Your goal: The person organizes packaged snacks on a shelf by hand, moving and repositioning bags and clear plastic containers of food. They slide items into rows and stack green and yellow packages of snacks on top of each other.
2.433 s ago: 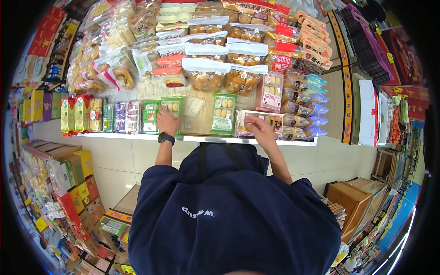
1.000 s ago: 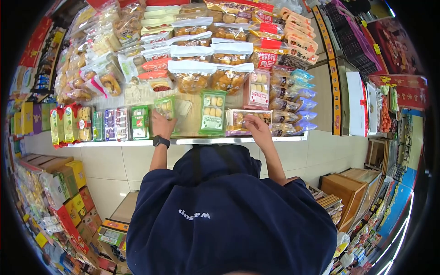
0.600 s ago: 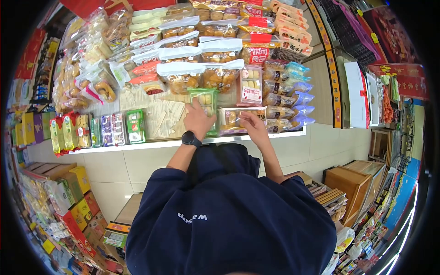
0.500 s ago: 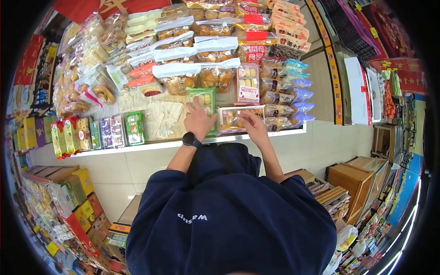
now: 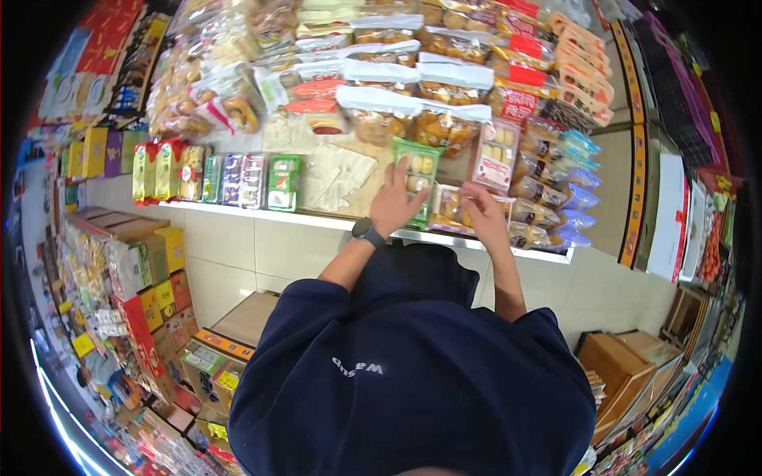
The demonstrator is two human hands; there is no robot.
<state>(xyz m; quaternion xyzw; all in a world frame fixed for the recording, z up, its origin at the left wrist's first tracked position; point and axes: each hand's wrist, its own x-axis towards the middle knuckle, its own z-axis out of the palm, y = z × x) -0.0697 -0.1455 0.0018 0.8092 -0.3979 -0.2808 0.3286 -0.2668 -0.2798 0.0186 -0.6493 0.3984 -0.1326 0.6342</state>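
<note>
On the brown, flat table [image 5: 359,200], my left fingers [image 5: 400,179] lie spread on green rectangular plastic pack [image 5: 422,165], probably fragile: better hold its three and nine o'clock sides. Right fingers [image 5: 476,195]: grip I cannot tell.

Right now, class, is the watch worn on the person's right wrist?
No, the watch sits on the wrist of the left hand, which touches the green pastry pack.

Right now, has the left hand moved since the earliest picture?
Yes, to the right: the left hand was close beside the green-and-red pack and is now well away from it, on the green cake pack.
</note>
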